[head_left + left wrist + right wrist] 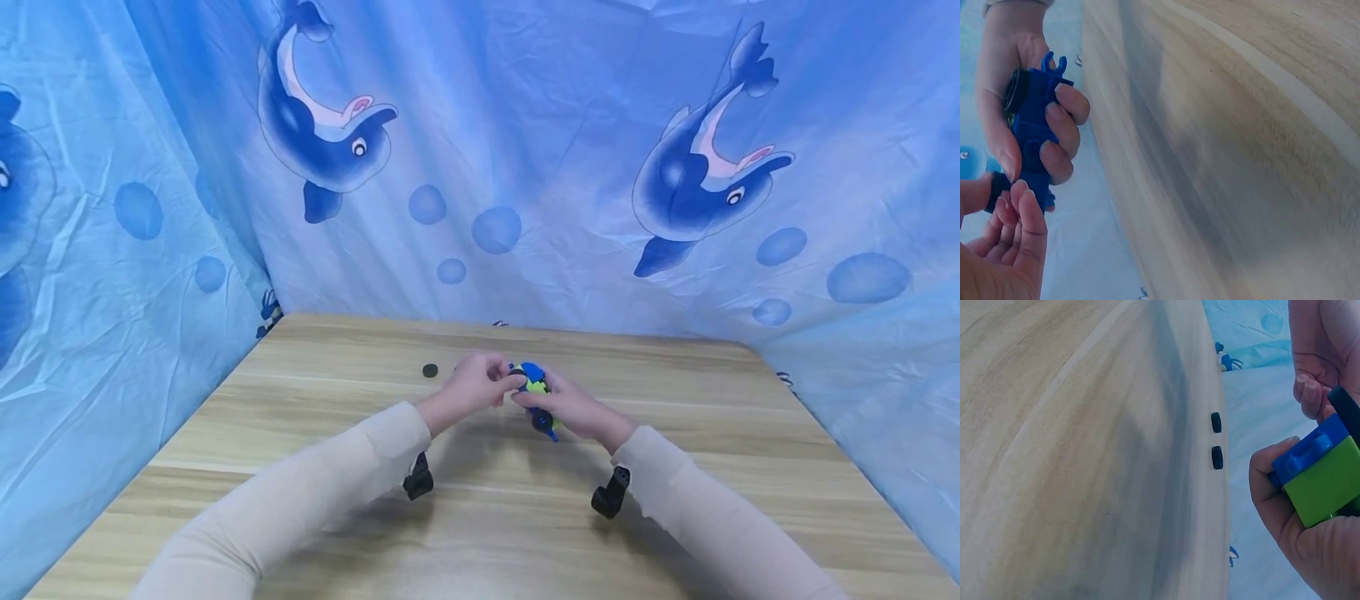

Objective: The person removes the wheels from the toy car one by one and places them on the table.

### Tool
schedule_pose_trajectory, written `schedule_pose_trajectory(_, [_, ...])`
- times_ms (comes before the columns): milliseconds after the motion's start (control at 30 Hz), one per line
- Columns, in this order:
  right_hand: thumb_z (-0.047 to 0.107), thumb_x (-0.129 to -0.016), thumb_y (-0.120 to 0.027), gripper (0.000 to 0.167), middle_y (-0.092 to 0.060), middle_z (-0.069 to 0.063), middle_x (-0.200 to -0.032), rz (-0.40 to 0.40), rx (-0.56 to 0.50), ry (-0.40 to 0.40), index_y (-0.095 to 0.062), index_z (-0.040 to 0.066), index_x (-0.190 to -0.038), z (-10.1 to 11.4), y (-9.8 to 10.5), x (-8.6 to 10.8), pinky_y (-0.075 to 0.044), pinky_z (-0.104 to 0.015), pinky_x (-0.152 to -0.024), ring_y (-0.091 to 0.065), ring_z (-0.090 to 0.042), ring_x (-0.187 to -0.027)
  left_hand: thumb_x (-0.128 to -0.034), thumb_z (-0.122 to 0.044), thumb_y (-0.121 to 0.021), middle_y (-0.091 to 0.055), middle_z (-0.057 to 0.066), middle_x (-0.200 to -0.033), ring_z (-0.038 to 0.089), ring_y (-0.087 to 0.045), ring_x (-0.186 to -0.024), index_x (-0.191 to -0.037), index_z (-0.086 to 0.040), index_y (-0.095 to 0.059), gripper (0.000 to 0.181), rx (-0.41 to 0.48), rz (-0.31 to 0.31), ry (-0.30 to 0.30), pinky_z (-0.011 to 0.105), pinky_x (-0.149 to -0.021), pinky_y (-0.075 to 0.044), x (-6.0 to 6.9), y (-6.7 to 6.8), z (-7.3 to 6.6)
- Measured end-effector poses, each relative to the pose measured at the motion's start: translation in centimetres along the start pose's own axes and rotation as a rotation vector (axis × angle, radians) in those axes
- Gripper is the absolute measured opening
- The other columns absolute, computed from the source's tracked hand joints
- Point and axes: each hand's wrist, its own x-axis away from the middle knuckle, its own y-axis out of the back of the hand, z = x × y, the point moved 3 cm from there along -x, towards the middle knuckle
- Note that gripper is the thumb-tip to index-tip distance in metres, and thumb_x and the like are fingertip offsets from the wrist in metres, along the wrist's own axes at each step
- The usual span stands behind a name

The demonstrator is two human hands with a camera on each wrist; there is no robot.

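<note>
A blue and green toy car [534,385] is held up above the table between the two hands. My right hand [576,410] grips its body, fingers wrapped across the blue underside [1034,128] in the left wrist view. At one end of the car, my left hand [474,383] pinches a black wheel [999,190] between thumb and fingers, against the car's side. Another black wheel [1017,91] sits at the end with a blue hook [1054,64]. The right wrist view shows the green top [1325,481]; the car's far part is cut off there.
Two loose black wheels [1217,457] lie on the wooden table [337,342] toward its far side; the head view plainly shows one loose wheel [430,370], left of the hands. A blue dolphin-print curtain [480,150] hangs behind the table.
</note>
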Motion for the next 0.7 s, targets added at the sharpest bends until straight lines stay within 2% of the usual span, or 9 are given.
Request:
schedule_pose_trajectory(100, [0.02, -0.097, -0.058, 0.027, -0.049, -0.002, -0.084, -0.024, 0.027, -0.019, -0.046, 0.005, -0.116, -0.7, -0.5, -0.1, -0.042, -0.026, -0.065, -0.046, -0.017, -0.072, -0.0927, -0.024, -0.067, -0.051, -0.001, -0.06, 0.011, -0.05, -0.054, -0.072, -0.01, -0.048, 0.031, -0.07, -0.052, -0.027, 0.021, -0.05, -0.039, 0.0, -0.5, -0.1])
schedule_pose_trajectory(233, [0.023, -0.097, -0.059, 0.042, -0.05, -0.003, -0.093, 0.013, -0.015, -0.087, -0.042, 0.006, -0.132, -1.6, -1.4, 0.0, -0.043, -0.026, -0.07, -0.048, -0.017, -0.08, -0.0957, -0.024, -0.062, -0.051, 0.0, -0.06, 0.01, -0.05, -0.051, -0.072, -0.009, -0.048, 0.031, -0.109, -0.037, -0.046, 0.02, -0.048, -0.037, -0.2, -0.4, -0.1])
schedule_pose_trajectory(300, [0.025, -0.098, -0.058, 0.049, -0.05, -0.003, -0.094, 0.034, -0.06, -0.123, -0.038, 0.008, -0.139, -1.9, -1.6, 0.1, -0.044, -0.027, -0.069, -0.047, -0.017, -0.078, -0.0975, -0.025, -0.059, -0.059, 0.003, -0.063, 0.011, -0.056, -0.052, -0.076, -0.008, -0.052, 0.029, -0.077, 0.012, -0.04, 0.021, -0.049, -0.041, -0.3, 0.1, 0.0])
schedule_pose_trajectory(433, [0.025, -0.097, -0.059, 0.049, -0.049, -0.005, -0.095, 0.033, -0.041, -0.119, -0.037, 0.006, -0.137, -2.1, -1.3, 0.1, -0.043, -0.028, -0.068, -0.047, -0.018, -0.079, -0.099, -0.022, -0.057, -0.066, 0.012, -0.075, 0.013, -0.062, -0.056, -0.084, -0.002, -0.058, 0.025, -0.02, 0.077, -0.03, 0.029, -0.058, -0.054, -0.1, 0.5, 0.2])
schedule_pose_trajectory(600, [0.022, -0.097, -0.059, 0.05, -0.049, -0.007, -0.103, 0.007, -0.054, -0.134, -0.035, 0.005, -0.137, -1.6, -1.1, 0.0, -0.044, -0.028, -0.069, -0.048, -0.02, -0.084, -0.0983, -0.018, -0.057, -0.068, 0.014, -0.088, 0.02, -0.069, -0.07, -0.093, 0.001, -0.061, 0.02, 0.085, 0.095, 0.012, 0.043, -0.076, -0.06, -0.4, 0.9, 0.7])
schedule_pose_trajectory(700, [0.019, -0.098, -0.057, 0.047, -0.05, -0.008, -0.103, -0.015, -0.061, -0.164, -0.035, 0.004, -0.137, -1.5, -0.9, 0.1, -0.045, -0.027, -0.068, -0.049, -0.019, -0.083, -0.0966, -0.018, -0.06, -0.068, 0.015, -0.093, 0.03, -0.072, -0.082, -0.094, 0.0, -0.06, 0.018, 0.141, 0.085, 0.024, 0.044, -0.082, -0.059, -0.5, 1.1, 1.0])
